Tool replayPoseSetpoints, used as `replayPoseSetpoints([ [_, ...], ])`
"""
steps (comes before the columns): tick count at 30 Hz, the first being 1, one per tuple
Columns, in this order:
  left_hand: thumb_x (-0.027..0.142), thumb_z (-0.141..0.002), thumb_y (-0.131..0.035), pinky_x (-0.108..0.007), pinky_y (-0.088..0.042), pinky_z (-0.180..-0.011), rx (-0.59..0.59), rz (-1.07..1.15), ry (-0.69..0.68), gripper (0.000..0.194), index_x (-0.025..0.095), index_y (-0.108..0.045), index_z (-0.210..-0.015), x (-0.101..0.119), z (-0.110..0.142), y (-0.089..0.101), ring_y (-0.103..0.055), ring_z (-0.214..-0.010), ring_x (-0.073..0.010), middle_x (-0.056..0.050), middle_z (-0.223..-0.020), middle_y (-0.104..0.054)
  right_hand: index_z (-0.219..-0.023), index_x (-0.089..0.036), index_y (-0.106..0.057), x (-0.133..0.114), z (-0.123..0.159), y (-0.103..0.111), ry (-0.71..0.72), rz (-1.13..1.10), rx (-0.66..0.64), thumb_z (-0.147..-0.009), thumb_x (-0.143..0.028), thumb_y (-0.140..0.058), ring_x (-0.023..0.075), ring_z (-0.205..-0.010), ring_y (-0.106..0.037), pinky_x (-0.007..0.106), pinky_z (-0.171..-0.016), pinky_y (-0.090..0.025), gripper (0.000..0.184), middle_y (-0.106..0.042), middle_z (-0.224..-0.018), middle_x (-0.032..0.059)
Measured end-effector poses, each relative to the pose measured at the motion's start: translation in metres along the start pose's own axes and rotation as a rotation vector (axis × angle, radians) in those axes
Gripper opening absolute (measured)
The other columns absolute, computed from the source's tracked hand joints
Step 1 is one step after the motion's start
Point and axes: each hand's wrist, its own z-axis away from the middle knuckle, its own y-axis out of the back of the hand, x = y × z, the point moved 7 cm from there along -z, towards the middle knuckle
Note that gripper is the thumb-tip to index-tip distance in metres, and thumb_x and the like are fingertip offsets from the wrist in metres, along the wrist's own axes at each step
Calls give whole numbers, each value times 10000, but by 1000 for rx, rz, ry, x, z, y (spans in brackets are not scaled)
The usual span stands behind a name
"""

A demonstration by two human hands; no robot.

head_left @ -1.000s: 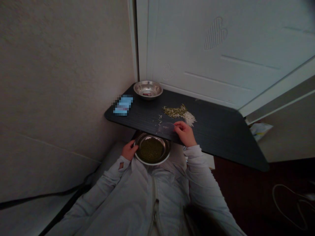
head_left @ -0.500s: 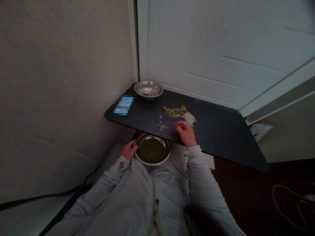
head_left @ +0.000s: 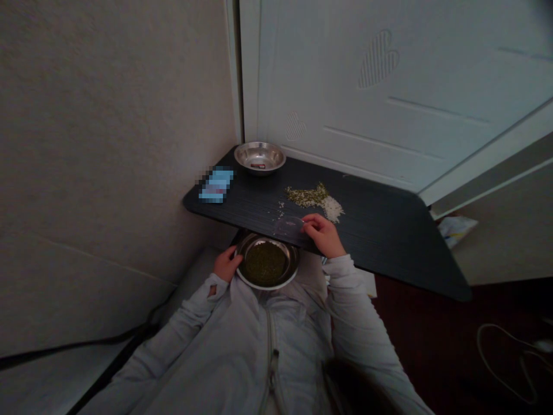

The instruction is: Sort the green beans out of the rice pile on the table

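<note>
My left hand (head_left: 227, 265) grips the rim of a steel bowl (head_left: 268, 286) on my lap, its thumb over the edge. Small green beans, by their look mung beans (head_left: 264, 263), cover the bowl's bottom. Pinched in my right hand (head_left: 320, 233) is a thin clear plastic scraper (head_left: 288, 226), held low over the front edge of the black table (head_left: 380, 230). Just beyond that hand lie a heap of green beans mixed with white grains (head_left: 306, 196) and a pile of white rice-like grains (head_left: 332, 208). A few loose grains (head_left: 281, 207) are scattered to its left.
A second steel bowl (head_left: 260, 155) stands at the table's back left, a small red-and-dark label inside. Left of it lies a blurred-out phone-like blue object (head_left: 216, 185). A white door (head_left: 337, 86) rises behind; a wall (head_left: 121, 144) borders the left. A white cable (head_left: 484, 357) lies on the floor.
The scraper in my right hand tilted up half a second ago and now lies flatter, shifted slightly left. My left hand and the bowl stay put; the grain piles look the same.
</note>
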Motion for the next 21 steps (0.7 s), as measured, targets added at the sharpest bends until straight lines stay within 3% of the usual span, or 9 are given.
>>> replayPoseSetpoints([
  [4, 305, -600, -411, -241, -396, -695, -5, 0, 10, 385, 131, -553, -913, -1, 0, 0, -524, -745, -152, -6, -793, -604, -771, -174, -517, 1, 0, -1, -7, 50, -5, -622, -246, -458, 91, -554, -489, 223, -586, -361, 176, -547, -568, -34],
  [21, 301, -592, -412, -242, -392, -721, -4, 36, 31, 404, 126, -548, -930, 0, 1, 0, -526, -787, -161, -12, -835, -608, -713, -177, -535, 2, 2, 22, -52, 227, 318, -599, -243, -439, 96, -489, -430, 215, -505, -329, 164, -505, -526, -30],
])
